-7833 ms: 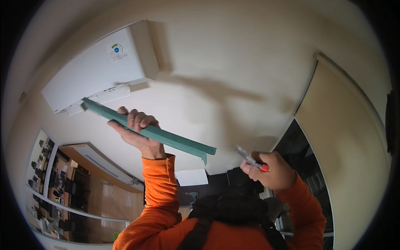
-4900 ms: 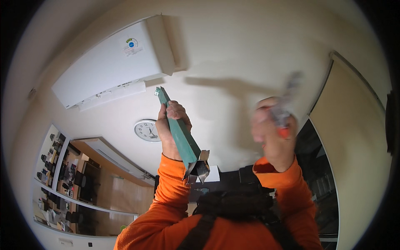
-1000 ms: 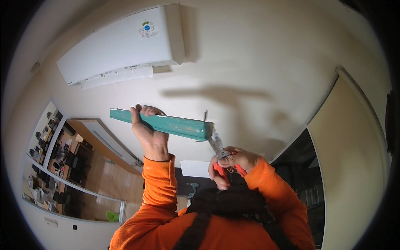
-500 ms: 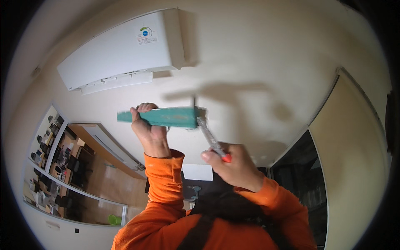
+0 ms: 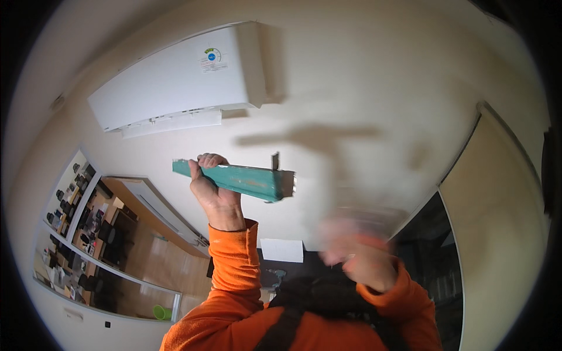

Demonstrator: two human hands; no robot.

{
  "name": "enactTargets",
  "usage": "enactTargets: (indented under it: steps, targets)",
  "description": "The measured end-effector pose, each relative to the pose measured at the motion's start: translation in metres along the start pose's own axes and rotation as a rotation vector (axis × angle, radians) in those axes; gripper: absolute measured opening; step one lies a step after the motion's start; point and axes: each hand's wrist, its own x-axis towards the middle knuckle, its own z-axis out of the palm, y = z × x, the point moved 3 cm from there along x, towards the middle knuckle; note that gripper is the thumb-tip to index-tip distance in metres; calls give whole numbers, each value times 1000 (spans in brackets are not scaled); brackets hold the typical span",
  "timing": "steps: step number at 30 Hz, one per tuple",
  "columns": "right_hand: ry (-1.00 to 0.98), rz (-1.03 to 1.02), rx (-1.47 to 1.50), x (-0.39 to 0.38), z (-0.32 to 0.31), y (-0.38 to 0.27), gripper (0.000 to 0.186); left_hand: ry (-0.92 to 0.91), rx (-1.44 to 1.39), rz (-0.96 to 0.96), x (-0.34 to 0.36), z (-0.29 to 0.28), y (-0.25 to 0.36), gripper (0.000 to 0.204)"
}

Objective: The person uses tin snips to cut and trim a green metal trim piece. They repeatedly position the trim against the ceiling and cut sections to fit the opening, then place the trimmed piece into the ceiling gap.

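Note:
My left hand (image 5: pixel 215 190) is closed around a long teal-green piece (image 5: pixel 249 180), painted and scuffed, narrow at its left end and wider at its right. A small dark tab stands up near the wide end, where a bare greyish end piece juts out. The thumb and fingers wrap the narrower part, and the piece slopes slightly down to the right. Lower right, my right hand (image 5: pixel 369 263) is apart from it and smeared by motion. A red streak shows along its upper side, from the red-ended slim tool (image 5: pixel 374 240) in its grip; the tool's shaft is too blurred to make out.
A white air conditioner (image 5: pixel 175 82) hangs on the pale wall beyond my hands. A white sheet (image 5: pixel 282 250) lies on a dark surface below. At left are a wooden door (image 5: pixel 143 199), windows onto an office and a green bin (image 5: pixel 162 312); a beige blind (image 5: pixel 492 234) hangs at right.
My right hand and its tool have swung away from the green piece's wide end, down and to the right. The left hand has lowered slightly, and the green piece now tilts more.

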Motion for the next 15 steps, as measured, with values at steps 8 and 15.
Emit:
enactTargets:
  steps: [8, 15]
  targets:
    - [494, -95, 353, -19, -40, 9, 15, -26, 456, 172, -26, 8, -9, 47]
    - [374, 298, -151, -48, -80, 74, 19, -274, 1200, -57, -43, -66, -22, 46]
